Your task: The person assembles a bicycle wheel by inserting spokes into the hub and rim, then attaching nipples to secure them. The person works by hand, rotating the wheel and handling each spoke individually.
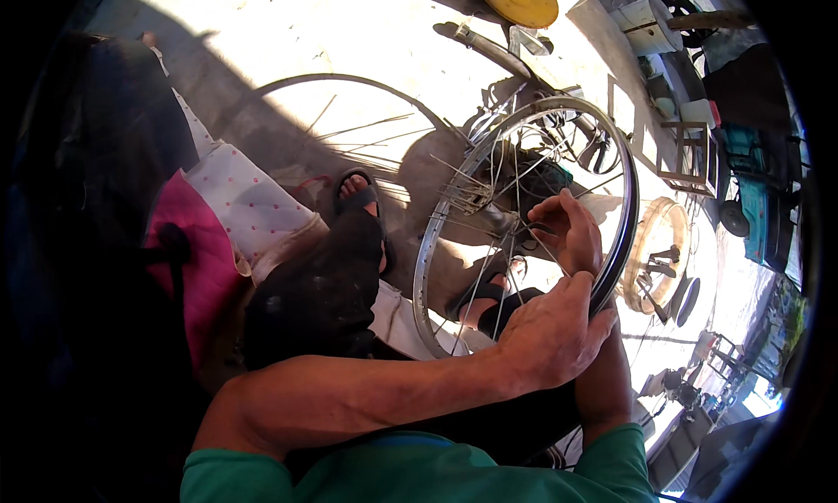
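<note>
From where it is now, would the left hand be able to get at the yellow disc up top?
Probably not: the left hand grips the wheel rim, while the yellow disc lies well beyond the wheel.

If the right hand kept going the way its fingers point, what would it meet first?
The right hand points up-left into the wheel. It would most likely meet the spokes near the hub first, though depth is hard to judge.

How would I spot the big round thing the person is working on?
Start at the person's two hands in the middle: the left hand grips a big metal bicycle wheel rim, and the right hand reaches in among its thin spokes. It stands upright over the sandalled feet. Unlike the flat yellow disc farther off, it is shiny, open and full of wires.
</note>
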The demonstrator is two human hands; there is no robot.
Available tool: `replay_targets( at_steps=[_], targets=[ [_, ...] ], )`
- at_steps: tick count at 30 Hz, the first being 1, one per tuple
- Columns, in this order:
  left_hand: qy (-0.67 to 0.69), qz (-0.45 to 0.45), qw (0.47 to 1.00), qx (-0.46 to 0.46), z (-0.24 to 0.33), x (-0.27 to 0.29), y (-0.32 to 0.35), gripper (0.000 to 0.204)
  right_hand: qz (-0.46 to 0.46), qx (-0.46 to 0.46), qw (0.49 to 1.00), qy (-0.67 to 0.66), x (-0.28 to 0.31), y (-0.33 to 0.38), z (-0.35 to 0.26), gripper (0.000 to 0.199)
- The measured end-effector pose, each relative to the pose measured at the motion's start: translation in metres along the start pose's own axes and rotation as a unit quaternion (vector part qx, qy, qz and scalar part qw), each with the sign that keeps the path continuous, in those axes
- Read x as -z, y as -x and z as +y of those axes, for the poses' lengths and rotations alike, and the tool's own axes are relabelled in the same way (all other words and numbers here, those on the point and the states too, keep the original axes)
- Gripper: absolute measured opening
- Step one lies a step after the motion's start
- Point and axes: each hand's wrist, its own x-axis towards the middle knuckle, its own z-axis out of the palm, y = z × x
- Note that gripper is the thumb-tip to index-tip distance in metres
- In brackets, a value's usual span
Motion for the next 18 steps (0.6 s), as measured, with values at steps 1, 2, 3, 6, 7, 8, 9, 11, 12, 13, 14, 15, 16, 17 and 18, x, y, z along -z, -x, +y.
replay_targets(
  at_steps=[1,2,3,6,7,8,9,11,12,13,14,15,16,17,18],
  targets=[
    [0.0,-0.007,1.0,0.004,0.0001,0.0011,-0.0005,0.036,-0.001,-0.002,1.0,-0.002,0.0002,0.0004,-0.0007,0.038],
    [-0.001,-0.015,1.0,0.007,0.0004,0.0016,-0.0011,0.036,-0.002,-0.005,1.0,-0.004,0.0008,0.0007,-0.0011,0.039],
    [0.006,-0.012,1.0,0.007,0.001,0.0013,-0.0016,0.036,0.001,-0.005,1.0,-0.001,0.002,0.0007,-0.0008,0.039],
    [0.019,-0.006,1.0,0.007,0.0022,0.0006,-0.0029,0.035,0.009,-0.005,1.0,0.006,0.0039,0.0011,-0.0003,0.039],
    [0.019,-0.005,1.0,0.006,0.002,0.0009,-0.0032,0.035,0.009,-0.004,1.0,0.007,0.0031,0.0014,-0.0008,0.04],
    [0.02,-0.005,1.0,0.005,0.0019,0.0009,-0.0034,0.035,0.009,-0.003,1.0,0.008,0.0026,0.0014,-0.0011,0.04],
    [0.018,-0.007,1.0,0.004,0.0016,0.0008,-0.0035,0.036,0.008,-0.002,1.0,0.007,0.0027,0.0012,-0.0009,0.04],
    [0.017,-0.011,1.0,0.002,0.001,0.0004,-0.0037,0.036,0.007,-0.001,1.0,0.006,0.0034,0.0009,-0.0005,0.04],
    [0.016,-0.012,1.0,0.002,0.0012,0.0004,-0.0036,0.037,0.007,0.0,1.0,0.005,0.0042,0.0005,0.0002,0.04],
    [0.015,-0.013,1.0,0.002,0.0011,0.0005,-0.0032,0.037,0.005,0.0,1.0,0.004,0.0049,-0.0005,0.0016,0.04],
    [0.013,-0.013,1.0,0.003,0.0011,0.0007,-0.003,0.037,0.004,0.001,1.0,0.002,0.0048,-0.0008,0.002,0.041],
    [0.012,-0.017,1.0,0.006,0.001,0.0011,-0.0031,0.038,0.007,0.0,1.0,0.001,0.0031,0.0004,0.0009,0.04],
    [0.012,-0.021,1.0,0.01,0.0011,0.0016,-0.0034,0.038,0.01,0.0,1.0,0.0,-0.0003,0.0031,-0.0022,0.039],
    [0.011,-0.024,1.0,0.013,0.0012,0.0021,-0.0036,0.039,0.013,-0.001,1.0,-0.001,-0.0022,0.0046,-0.004,0.038],
    [0.01,-0.024,1.0,0.015,0.0016,0.0028,-0.0032,0.039,0.01,0.0,1.0,0.001,-0.0008,0.0031,-0.0018,0.039]
  ],
)
